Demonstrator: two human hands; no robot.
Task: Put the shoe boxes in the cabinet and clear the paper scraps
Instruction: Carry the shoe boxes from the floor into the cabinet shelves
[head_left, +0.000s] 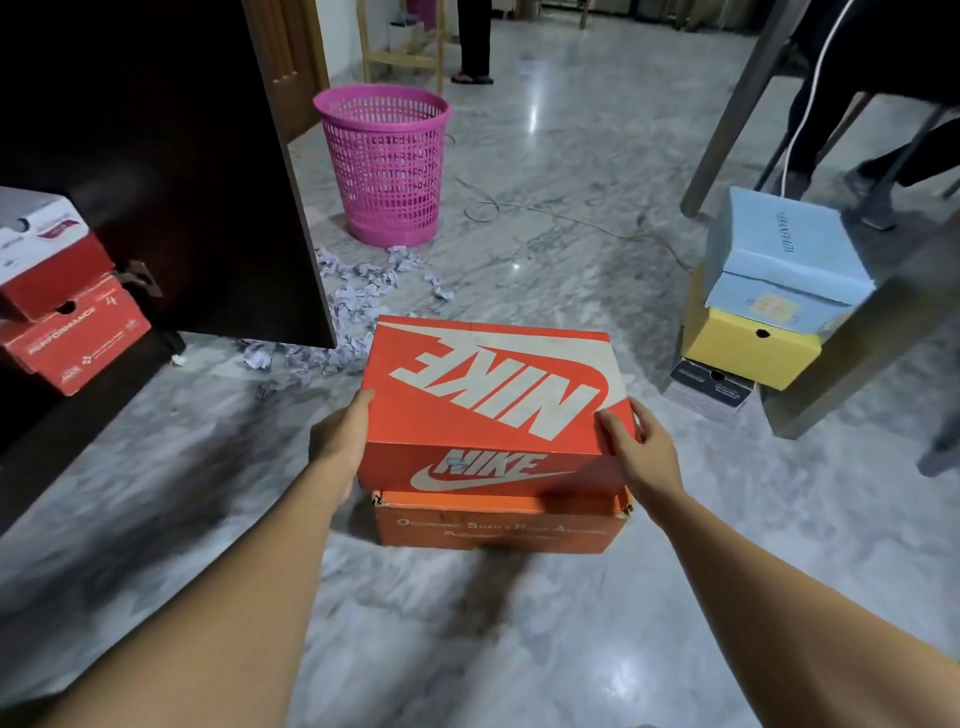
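**A:** What is nearest?

**B:** Two bare forearms reach forward over a grey marble floor (519, 649). Between the hands is a red Nike shoe box (488, 395), lid on, its big logo upside down to the viewer. It sits squarely over an orange box (493, 525) on the floor. Whether it rests there or is just lifted is unclear.

**A:** How are the hands?

**B:** The left hand (343, 431) presses against the box's left side, thumb at the lid's edge. Its fingers are hidden behind the box, so their shape cannot be told. The right hand (644, 457) grips the near right corner, thumb on the lid, fingers down the side.

**A:** And beyond?

**B:** On the left, a dark cabinet (156, 156) stands open with two red shoe boxes (72, 348) stacked inside. On the right, beside a wooden leg (852, 332), a pale blue box (784, 249) sits on a yellow box (748, 348), which sits on a dark box (711, 387). Past the Nike box, crumpled paper scraps (358, 291) lie strewn by the cabinet door. Farther off, a pink basket (387, 166) stands upright, with a thin cable (545, 208) looping beside it. Farthest away are a person's legs (472, 41).
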